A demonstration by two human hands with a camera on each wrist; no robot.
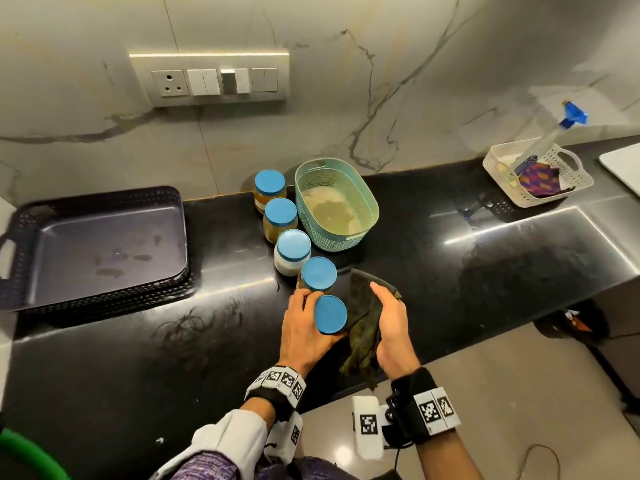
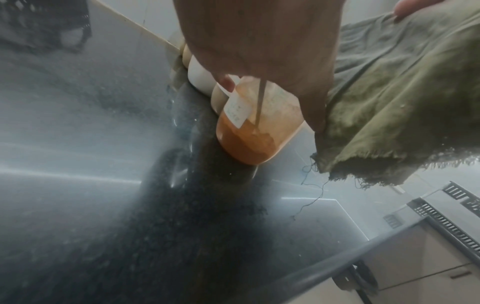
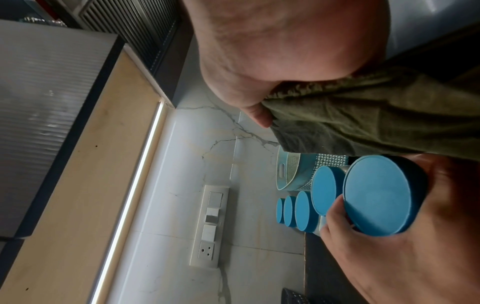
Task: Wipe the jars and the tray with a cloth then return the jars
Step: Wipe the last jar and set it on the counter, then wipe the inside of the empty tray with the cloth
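Observation:
Several blue-lidded jars (image 1: 293,244) stand in a row on the black counter beside an empty teal basket tray (image 1: 370,202). My left hand (image 1: 304,330) grips the nearest jar (image 1: 330,314), lifted just off the counter; orange powder fills this jar (image 2: 249,142) in the left wrist view. Its blue lid (image 3: 379,195) faces the right wrist camera. My right hand (image 1: 393,323) holds a dark olive cloth (image 1: 362,327) against the jar's right side, thumb on top. The cloth (image 2: 394,92) hangs below the palm.
A large dark tray (image 1: 100,244) sits at the counter's left end. A white basket (image 1: 540,174) with a spray bottle (image 1: 554,136) stands at the back right. Switches (image 1: 214,79) are on the marble wall. The counter's front edge runs just below my wrists.

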